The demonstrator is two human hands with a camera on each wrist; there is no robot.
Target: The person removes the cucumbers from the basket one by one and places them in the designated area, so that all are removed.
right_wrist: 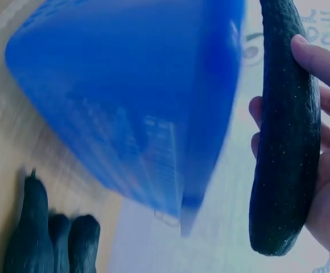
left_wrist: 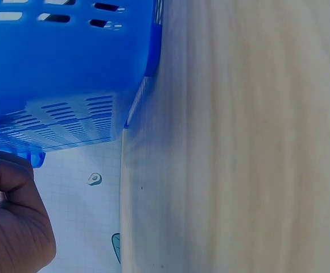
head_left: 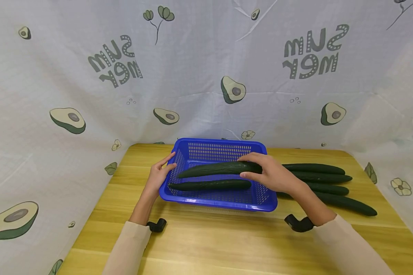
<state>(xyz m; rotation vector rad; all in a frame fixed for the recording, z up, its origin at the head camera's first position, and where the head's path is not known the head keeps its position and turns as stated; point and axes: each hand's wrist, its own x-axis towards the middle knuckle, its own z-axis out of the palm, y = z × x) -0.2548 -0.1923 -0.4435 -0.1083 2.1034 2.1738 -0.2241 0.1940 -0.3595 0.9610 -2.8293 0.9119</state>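
A long dark green cucumber (head_left: 220, 168) is gripped near its right end by my right hand (head_left: 272, 173), over the blue plastic basket (head_left: 220, 206). In the right wrist view, thumb and fingers wrap around this cucumber (right_wrist: 284, 131), beside the basket's wall (right_wrist: 125, 96). A second cucumber (head_left: 210, 185) lies lengthwise inside the basket, nearer its front wall. My left hand (head_left: 157, 177) holds the basket's left rim, thumb over the edge. The left wrist view shows curled fingers (left_wrist: 8, 176) at the rim of the basket (left_wrist: 68, 68).
Several more cucumbers (head_left: 351, 204) lie side by side on the wooden table (head_left: 206, 240), right of the basket and partly behind my right forearm. A white cloth (head_left: 199, 76) printed with avocados hangs behind the table. Black wrist mounts (head_left: 299, 223) sit on both forearms.
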